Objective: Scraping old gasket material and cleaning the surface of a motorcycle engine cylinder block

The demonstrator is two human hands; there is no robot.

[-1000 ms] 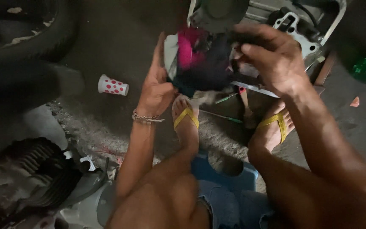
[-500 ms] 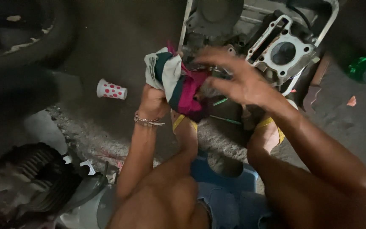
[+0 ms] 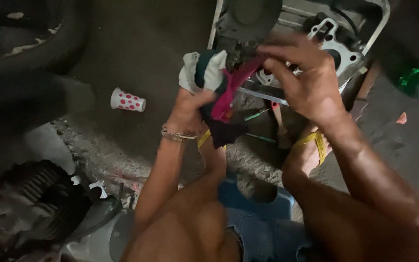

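Crumpled multicoloured cloth rag (image 3: 217, 90), white, dark green, magenta and black, sits at centre frame. Left hand (image 3: 187, 109) clenches its lower bunch; right hand (image 3: 306, 80), at 3 o'clock, pinches the magenta fold.

The single view comes from a camera on the person's head, facing steeply down past the knees to the ground. It sits close: the left hand (image 3: 186, 107) and right hand (image 3: 306, 80) fill the centre, the engine block (image 3: 335, 36) lies toward 1 o'clock and the spotted cup (image 3: 128, 100) toward 10 o'clock. No second view overlaps it.
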